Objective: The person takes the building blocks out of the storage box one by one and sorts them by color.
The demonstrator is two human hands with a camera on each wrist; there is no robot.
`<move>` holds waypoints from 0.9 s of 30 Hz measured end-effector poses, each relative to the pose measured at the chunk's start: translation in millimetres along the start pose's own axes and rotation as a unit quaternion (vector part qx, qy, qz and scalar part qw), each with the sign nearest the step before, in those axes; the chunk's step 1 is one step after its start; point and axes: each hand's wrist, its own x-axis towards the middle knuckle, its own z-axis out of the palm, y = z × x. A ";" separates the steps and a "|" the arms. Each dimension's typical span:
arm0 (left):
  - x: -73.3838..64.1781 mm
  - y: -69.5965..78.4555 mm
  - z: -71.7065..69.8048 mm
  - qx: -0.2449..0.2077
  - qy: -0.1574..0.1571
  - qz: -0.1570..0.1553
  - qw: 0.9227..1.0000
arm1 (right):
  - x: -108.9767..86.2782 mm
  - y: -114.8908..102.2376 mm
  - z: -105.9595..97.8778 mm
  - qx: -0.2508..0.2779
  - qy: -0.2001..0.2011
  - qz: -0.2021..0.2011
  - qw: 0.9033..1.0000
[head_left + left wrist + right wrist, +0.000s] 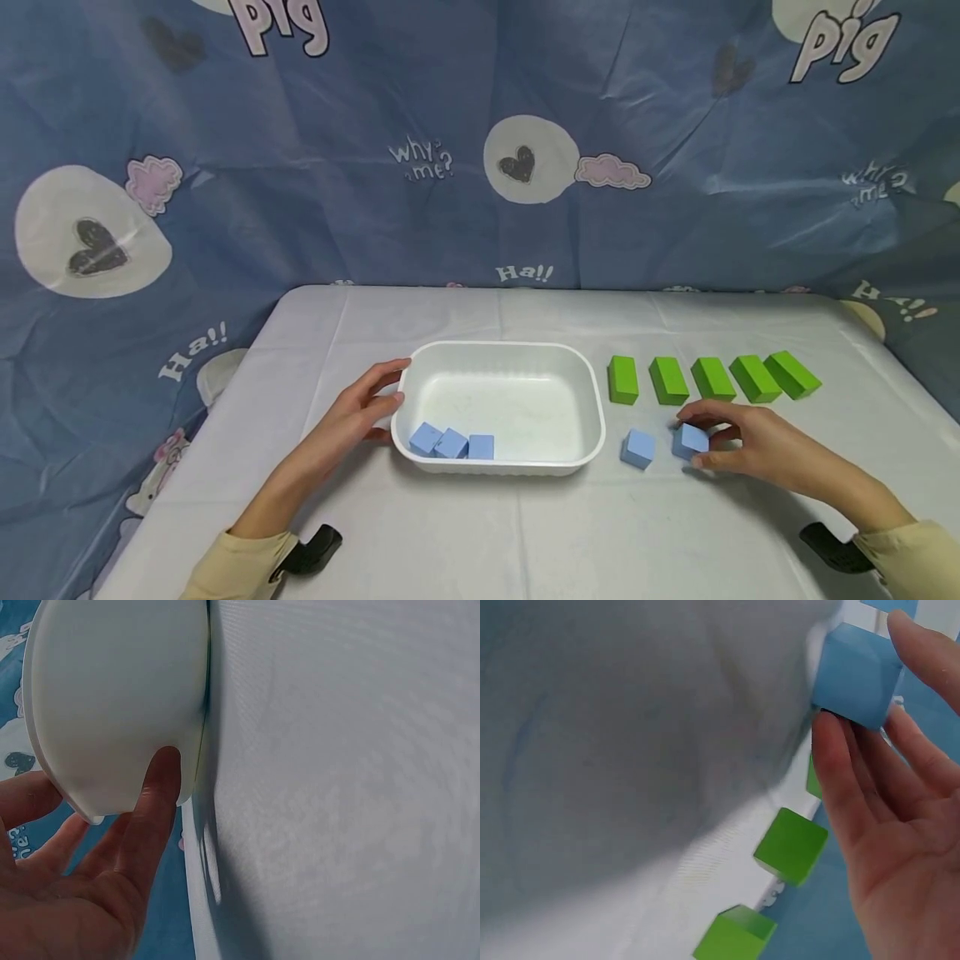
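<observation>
Near the table's right side, my right hand [757, 437] pinches a blue cube [690, 442] between thumb and fingers. In the right wrist view the cube [857, 675] sits between the thumb and the fingertips. Just left of it lies another blue cube [637, 448]. My left hand [360, 408] touches the left end of a white plastic tray [525, 468], fingers spread along the rim and outer wall. Seen from the left wrist, one straight finger [161, 780] rests against the tray's outside. Three blue cubes [452, 443] lie in the tray's front left corner.
Several green blocks [669, 381] stand in a row behind the blue cubes, right of the tray. A white cloth [450, 533] covers the table. Beyond its back edge hangs a blue printed curtain [420, 233].
</observation>
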 end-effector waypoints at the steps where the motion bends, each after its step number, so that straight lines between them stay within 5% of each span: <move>1: 0.2 -0.4 0.1 0.001 -0.001 0.000 1.000 | -0.1 -1.0 0.0 -0.004 0.012 -0.005 1.000; 11: 0.7 -2.7 0.4 -0.001 -0.001 -0.001 1.000 | 7.8 -17.6 -9.3 -0.050 0.096 -0.033 0.994; 27: 1.2 -3.2 0.1 -0.001 -0.005 0.004 1.000 | 49.9 -61.9 -18.1 -0.013 0.087 -0.118 0.989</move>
